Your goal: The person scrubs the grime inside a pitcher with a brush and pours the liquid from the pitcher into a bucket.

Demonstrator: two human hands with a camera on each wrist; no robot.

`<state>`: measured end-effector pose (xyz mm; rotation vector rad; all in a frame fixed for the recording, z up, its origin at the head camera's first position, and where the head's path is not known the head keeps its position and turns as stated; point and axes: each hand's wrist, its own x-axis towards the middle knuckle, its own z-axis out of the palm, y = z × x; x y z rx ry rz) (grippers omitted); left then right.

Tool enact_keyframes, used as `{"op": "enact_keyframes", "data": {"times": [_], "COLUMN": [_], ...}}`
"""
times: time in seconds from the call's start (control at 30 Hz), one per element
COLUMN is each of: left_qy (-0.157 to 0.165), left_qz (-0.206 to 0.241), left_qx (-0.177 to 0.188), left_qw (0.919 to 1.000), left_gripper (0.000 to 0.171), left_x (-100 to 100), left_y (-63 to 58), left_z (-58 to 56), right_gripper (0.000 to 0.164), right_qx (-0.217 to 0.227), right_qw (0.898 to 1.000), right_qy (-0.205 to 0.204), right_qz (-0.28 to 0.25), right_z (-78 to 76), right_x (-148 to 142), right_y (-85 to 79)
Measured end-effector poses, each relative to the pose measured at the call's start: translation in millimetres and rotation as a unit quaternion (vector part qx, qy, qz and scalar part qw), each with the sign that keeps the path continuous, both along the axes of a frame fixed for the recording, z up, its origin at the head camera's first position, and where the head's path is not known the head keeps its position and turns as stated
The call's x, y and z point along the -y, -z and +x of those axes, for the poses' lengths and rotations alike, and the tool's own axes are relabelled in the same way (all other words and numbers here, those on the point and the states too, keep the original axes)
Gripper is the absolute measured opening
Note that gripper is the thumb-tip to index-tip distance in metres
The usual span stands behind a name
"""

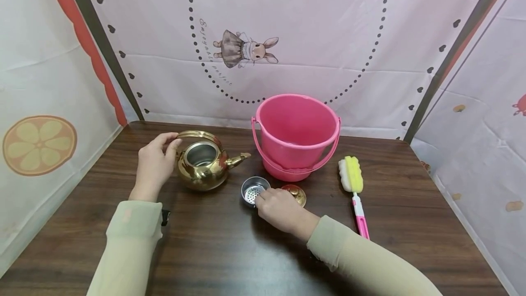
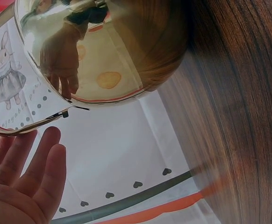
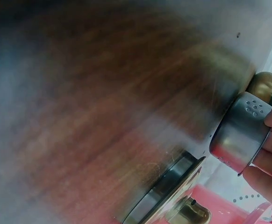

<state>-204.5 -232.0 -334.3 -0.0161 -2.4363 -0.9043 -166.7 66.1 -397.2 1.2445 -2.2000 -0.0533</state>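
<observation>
A shiny gold teapot [image 1: 204, 179] stands on the table without its lid, its spout to the right. My left hand [image 1: 156, 161] pinches the teapot's raised handle between thumb and fingers; the handle [image 2: 33, 126] also shows in the left wrist view. To the right of the spout is a small steel strainer cup [image 1: 249, 188] with holes in its base. My right hand [image 1: 281, 209] holds it by its right side, and the right wrist view shows thumb and fingers on the strainer's rim. The gold lid [image 1: 301, 195] lies just beyond that hand, partly hidden by it.
A pink bucket [image 1: 283, 152] stands behind the lid, its handle hanging down in front. Over on the right lies a yellow and white sponge brush [image 1: 353, 176] with a pink and white handle. A printed cloth [image 1: 328, 22] encloses the brown wooden table [image 1: 213, 250].
</observation>
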Motion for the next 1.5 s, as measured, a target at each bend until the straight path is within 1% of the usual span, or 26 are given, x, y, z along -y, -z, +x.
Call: {"op": "enact_keyframes", "data": {"times": [0.13,0.27,0.73,0.97,1.07,1.2,1.33,1.5], "left_qy": [0.0,0.002,0.001,-0.002,-0.002,-0.001,-0.002,0.0], "left_qz": [0.0,0.001,0.003,0.001,0.001,0.0,-0.001,0.0], "left_qx": [0.0,-0.002,0.0,0.002,-0.001,-0.004,-0.01,-0.011], "left_qw": [1.0,1.0,1.0,1.0,1.0,1.0,1.0,0.9999], "left_gripper": [0.033,0.033,0.034,0.033,0.033,0.032,0.031,0.031], "left_x": [0,0,1,0,0,0,0,0], "left_y": [0.6,1.6,1.5,2.0,1.8,1.6,2.1,2.7], "left_z": [-0.1,-1.3,-2.0,-0.8,-0.8,-0.8,-1.5,-1.8], "right_gripper": [0.011,0.011,0.008,0.008,0.013,0.027,0.039,0.053], "right_qx": [0.005,0.001,0.003,0.006,0.014,0.04,0.084,0.149], "right_qw": [1.0,1.0,1.0,1.0,0.999,0.997,0.994,0.983], "right_qy": [0.003,0.005,0.009,0.008,0.016,0.033,0.057,0.099], "right_qz": [0.005,0.005,0.008,-0.028,-0.042,-0.048,-0.04,-0.033], "right_z": [0.8,0.8,0.5,1.2,1.6,2.2,3.8,7.4], "right_x": [0,1,1,0,-3,-5,-7,-9], "right_y": [2.0,3.3,2.0,2.5,1.9,-0.1,-3.5,-7.0]}}
